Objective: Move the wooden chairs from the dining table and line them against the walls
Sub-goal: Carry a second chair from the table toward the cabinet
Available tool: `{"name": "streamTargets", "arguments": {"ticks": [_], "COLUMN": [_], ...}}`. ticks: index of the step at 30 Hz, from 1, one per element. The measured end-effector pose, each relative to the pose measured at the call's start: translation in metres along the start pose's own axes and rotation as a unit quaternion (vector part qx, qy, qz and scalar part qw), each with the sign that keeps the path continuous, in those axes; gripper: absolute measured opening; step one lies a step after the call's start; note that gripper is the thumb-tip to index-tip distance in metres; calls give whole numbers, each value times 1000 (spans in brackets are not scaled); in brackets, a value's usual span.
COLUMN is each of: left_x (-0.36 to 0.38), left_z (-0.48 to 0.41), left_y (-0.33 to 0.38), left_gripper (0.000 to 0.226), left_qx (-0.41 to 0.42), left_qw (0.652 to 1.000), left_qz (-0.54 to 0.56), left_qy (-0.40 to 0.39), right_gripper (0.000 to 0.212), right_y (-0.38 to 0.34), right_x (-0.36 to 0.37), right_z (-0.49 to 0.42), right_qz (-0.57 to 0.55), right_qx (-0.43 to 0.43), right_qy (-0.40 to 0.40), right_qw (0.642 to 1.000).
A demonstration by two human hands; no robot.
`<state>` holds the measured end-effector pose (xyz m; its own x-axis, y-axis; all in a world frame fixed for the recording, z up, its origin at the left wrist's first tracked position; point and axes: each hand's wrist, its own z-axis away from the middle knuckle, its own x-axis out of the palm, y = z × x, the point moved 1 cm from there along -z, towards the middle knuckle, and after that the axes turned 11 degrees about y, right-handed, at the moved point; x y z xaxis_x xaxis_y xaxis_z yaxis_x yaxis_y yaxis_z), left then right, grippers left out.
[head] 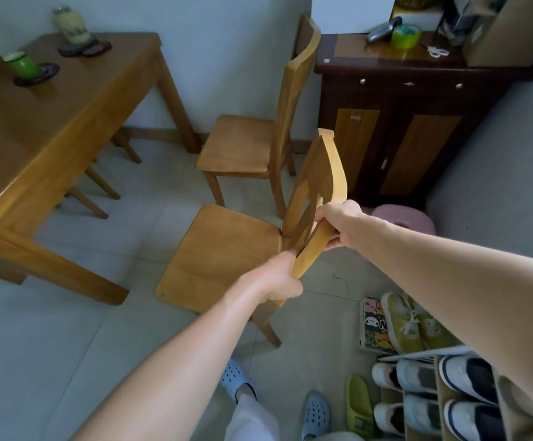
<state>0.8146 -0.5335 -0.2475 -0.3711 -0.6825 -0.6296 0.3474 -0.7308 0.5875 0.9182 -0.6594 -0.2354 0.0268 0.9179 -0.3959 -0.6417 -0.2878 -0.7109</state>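
Both my hands grip the curved top rail of a light wooden chair (223,249) in the middle of the floor. My left hand (274,278) holds the near end of the rail. My right hand (341,226) holds it further along. The chair's seat faces left, toward the dining table (45,128). A second wooden chair (242,144) stands just beyond it, its back beside the dark cabinet and its seat near the far wall. Legs of another chair (99,183) show under the table.
A dark cabinet (395,122) stands at the right of the far wall. A pink stool (402,218) sits in front of it. A shoe rack (433,393) and loose shoes fill the lower right. A green cup (23,63) and a jar (71,25) rest on the table.
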Motion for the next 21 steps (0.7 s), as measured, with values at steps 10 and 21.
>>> {"name": "streamTargets", "arguments": {"ticks": [10, 21], "left_x": [63, 102], "left_z": [29, 47], "left_y": [52, 79], "left_gripper": [103, 114], "left_qx": [53, 67], "left_qw": [998, 996], "left_qz": [18, -5], "left_qy": [-34, -52], "right_gripper": [13, 25], "right_y": [32, 55], "right_x": [-67, -109], "right_z": [5, 16], "right_qz": [31, 17], "right_qx": [35, 64], "right_qy": [72, 99], "right_qw": [996, 993]}}
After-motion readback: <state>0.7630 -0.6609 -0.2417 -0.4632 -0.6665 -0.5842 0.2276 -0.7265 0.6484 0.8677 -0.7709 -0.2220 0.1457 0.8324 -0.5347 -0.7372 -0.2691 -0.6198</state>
